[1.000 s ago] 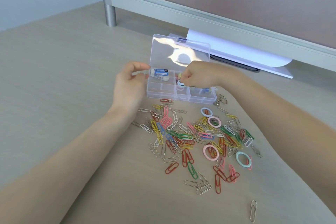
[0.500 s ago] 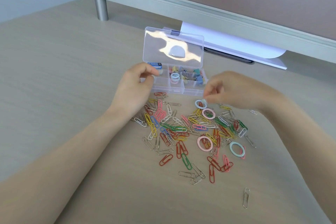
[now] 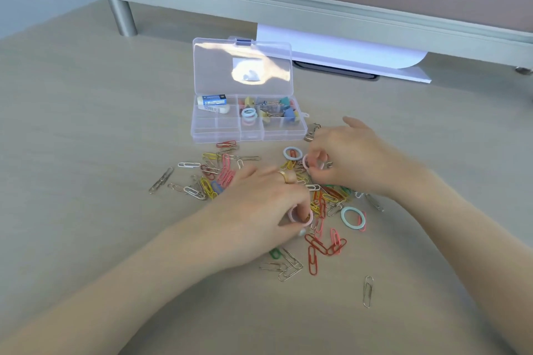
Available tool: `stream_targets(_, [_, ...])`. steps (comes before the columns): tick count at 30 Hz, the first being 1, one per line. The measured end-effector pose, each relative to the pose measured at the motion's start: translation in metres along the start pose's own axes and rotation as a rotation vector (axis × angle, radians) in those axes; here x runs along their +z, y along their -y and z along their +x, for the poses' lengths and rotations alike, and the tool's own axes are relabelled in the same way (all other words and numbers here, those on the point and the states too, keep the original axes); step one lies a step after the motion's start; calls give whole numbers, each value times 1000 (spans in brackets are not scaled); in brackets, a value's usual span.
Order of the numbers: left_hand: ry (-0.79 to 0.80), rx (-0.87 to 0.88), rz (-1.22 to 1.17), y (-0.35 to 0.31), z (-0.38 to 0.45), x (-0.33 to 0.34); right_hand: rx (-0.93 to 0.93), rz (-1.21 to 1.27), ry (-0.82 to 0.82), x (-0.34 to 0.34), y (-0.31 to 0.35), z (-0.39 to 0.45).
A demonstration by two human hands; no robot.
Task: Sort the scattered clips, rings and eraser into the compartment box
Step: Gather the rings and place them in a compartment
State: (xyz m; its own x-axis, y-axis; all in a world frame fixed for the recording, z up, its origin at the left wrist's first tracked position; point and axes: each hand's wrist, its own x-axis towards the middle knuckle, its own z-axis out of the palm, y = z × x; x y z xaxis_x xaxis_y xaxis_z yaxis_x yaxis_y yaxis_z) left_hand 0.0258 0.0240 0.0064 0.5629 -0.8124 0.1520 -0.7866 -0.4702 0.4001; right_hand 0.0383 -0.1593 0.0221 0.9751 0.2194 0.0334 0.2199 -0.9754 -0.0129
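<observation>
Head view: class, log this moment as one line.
left hand: pinching pink ring | right hand: pinching pink ring | compartment box: open

Your beige desk (image 3: pixel 86 124) carries the open compartment box (image 3: pixel 248 135), scattered paper clips (image 3: pixel 219 179), loose rings (image 3: pixel 352 217), and white paper (image 3: pixel 346 52) at its far edge.

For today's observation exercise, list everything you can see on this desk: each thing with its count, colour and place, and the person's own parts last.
Compartment box: one, clear, lid open, behind the pile.
Eraser: one, white with blue sleeve, back-left compartment.
Boxed rings: a few, pastel, middle compartment.
Binder clips: several, mixed colours, right compartments.
Paper clips: many, mixed colours, scattered in front of the box.
Loose rings: blue by the right hand, teal right of the pile.
Paper sheet: one, white, under the partition.
Left hand: pinching a pink ring.
Right hand: pinching another pink ring.
</observation>
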Motion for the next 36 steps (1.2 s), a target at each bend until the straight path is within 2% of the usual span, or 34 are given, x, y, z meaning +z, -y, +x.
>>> stream_targets(4, [44, -43, 95, 3, 1, 5, 1, 94, -137, 4, -7, 1])
stream_targets(8, [16, -19, 111, 3, 0, 5, -19, 196, -248, -1, -11, 10])
stream_targets(11, [3, -7, 122, 2, 1, 7, -43, 210, -217, 7, -7, 17])
stream_targets(17, [-89, 34, 367, 4, 2, 18, -22, 173, -138, 17, -3, 18])
stream_targets(22, [-138, 69, 428, 2, 1, 24, -23, 174, -108, 16, -2, 16])
stream_targets(29, [-121, -17, 185, 1, 0, 19, -60, 150, -112, 18, 0, 10])
stream_targets(33, [-236, -72, -68, 3, 4, 10, -54, 159, -190, 19, 3, 5])
stream_targets(36, [-321, -162, -292, 4, 5, 9, -10, 296, -249, 6, -2, -12])
